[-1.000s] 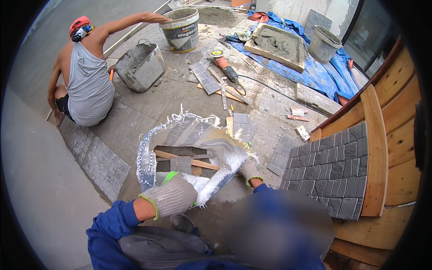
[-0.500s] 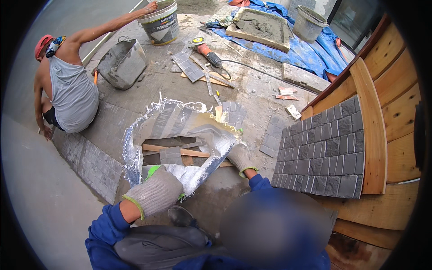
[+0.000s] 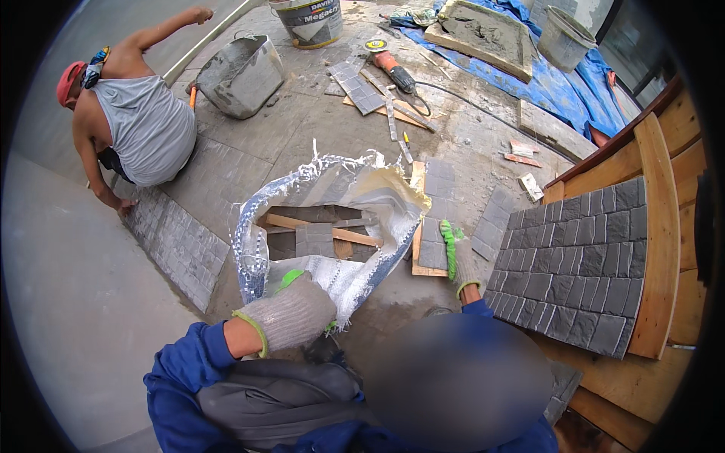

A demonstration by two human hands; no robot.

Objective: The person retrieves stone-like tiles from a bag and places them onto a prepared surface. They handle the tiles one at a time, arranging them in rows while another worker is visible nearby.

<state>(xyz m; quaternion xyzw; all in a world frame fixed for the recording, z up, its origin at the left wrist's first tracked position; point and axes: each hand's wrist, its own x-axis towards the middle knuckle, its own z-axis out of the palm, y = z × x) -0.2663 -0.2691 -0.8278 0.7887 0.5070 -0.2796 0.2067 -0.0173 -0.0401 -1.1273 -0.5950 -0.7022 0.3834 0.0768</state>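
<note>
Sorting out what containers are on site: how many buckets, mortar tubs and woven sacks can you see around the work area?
Buckets: 2, one white, one grey
Mortar tub: 1
Woven sack: 1, gripped by the left hand
Total: 4

Gloved left hand gripping woven sack, right hand beside tiles.

We have just the one view here, from a fisheye camera on the person's head, looking steeply down and forward over the paved floor. It sits close above the hands: we see the left hand and right hand low in the picture, at a woven sack. Farther off, near the top, we see a second person crouching. Straight edges bow toward the dark round rim.
</note>
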